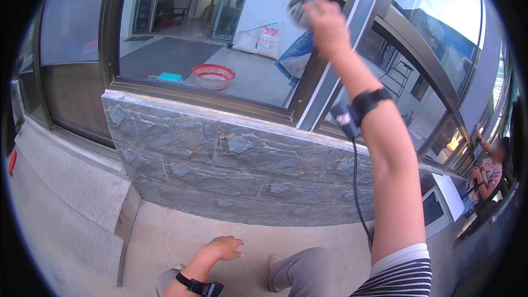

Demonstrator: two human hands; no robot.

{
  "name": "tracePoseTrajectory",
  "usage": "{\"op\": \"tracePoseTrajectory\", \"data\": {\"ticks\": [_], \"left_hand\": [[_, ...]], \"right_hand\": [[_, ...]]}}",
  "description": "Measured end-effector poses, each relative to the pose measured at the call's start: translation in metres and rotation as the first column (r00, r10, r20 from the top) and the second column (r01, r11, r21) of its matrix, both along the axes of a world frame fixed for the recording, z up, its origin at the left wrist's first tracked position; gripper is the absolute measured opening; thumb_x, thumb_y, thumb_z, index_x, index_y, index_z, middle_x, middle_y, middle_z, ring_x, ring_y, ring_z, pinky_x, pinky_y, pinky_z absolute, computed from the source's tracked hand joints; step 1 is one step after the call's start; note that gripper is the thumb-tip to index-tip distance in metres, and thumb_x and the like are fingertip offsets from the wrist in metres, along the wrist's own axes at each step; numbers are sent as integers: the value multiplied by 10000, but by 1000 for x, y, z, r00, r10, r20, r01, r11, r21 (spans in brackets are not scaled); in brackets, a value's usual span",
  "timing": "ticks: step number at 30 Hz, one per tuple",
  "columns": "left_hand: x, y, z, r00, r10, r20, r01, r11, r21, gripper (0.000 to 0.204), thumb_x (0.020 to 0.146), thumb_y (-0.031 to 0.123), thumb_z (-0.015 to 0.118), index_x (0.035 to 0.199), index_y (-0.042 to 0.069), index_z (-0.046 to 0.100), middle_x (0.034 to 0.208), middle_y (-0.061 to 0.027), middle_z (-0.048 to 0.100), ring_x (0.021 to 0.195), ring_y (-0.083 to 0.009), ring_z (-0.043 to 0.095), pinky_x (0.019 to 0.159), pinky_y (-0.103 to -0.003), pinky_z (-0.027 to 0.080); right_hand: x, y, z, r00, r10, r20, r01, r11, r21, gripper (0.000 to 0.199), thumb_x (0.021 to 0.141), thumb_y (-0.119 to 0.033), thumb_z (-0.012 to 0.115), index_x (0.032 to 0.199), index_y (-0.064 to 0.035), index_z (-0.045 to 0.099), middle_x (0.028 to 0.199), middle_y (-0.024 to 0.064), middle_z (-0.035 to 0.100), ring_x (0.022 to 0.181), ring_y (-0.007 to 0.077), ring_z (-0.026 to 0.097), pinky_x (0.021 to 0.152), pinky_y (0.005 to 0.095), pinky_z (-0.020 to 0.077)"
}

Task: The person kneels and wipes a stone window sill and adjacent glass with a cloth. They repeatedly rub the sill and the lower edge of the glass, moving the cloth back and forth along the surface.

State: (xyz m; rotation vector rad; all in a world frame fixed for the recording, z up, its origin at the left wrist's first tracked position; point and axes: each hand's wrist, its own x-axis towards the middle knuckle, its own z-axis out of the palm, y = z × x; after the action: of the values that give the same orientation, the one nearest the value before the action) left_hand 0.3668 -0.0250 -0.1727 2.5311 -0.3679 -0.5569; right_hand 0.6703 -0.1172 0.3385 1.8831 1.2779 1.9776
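My right hand [330, 25] is raised at the end of a stretched arm, up by the right side of the framed window [176, 33]. Its fingers are closed on a bunched grey-and-white rag [300, 8], blurred by motion, with a bit of blue beside it. The rag overlaps the upper right part of the glass; whether it touches is hard to tell. Low in the view, my left hand [224, 247] hangs over the floor with its fingers apart and nothing in it. A black strap circles each of my arms.
A grey stone wall [236, 159] runs below the window ledge. Through the glass show a red basin [213, 77], a turquoise item [170, 77] and a white sack [269, 39]. A black cable [356, 187] hangs from my right arm. Another person [487, 176] is at the far right.
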Motion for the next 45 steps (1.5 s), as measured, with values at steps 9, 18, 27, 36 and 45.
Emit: {"op": "tracePoseTrajectory", "data": {"ticks": [9,18,27,36,45], "left_hand": [[4,-16,5,999,7,-35,-7,1000,-5,499,923,419,655,1303,99,605,1253,-188,645,1187,-388,605,986,-482,499],[1,-10,19,993,62,-100,-48,989,138,483,930,412,658,1295,100,612,1271,-174,648,1208,-363,604,992,-474,504],[-9,-10,29,995,93,-40,-88,989,116,422,932,389,674,1233,94,644,1231,-146,667,1185,-340,626,960,-471,526],[-16,10,30,978,180,-106,-156,967,200,488,936,433,662,1300,113,603,1296,-180,619,1219,-366,603,990,-483,508],[-22,9,28,979,192,-70,-170,955,244,477,935,423,668,1283,102,613,1286,-181,622,1201,-365,616,978,-484,513]], "right_hand": [[-6,37,-133,937,279,-210,-318,930,-183,390,754,-21,654,1136,-97,667,1169,112,604,1039,306,579,852,414,512],[-21,34,-111,976,85,-202,-184,820,-541,355,788,-69,634,1135,-141,653,1053,85,585,978,264,606,784,382,542],[-27,106,-28,936,245,-255,-197,960,199,511,732,59,630,1206,-127,675,1214,159,595,1127,383,567,931,453,517],[-42,104,-193,895,203,-398,-344,881,-324,397,745,-5,645,1128,-107,658,1148,110,598,1043,305,596,824,407,533],[-25,19,8,936,-327,-128,348,911,221,354,807,-104,714,1146,-88,612,1105,144,575,1036,339,630,818,456,565]]}}
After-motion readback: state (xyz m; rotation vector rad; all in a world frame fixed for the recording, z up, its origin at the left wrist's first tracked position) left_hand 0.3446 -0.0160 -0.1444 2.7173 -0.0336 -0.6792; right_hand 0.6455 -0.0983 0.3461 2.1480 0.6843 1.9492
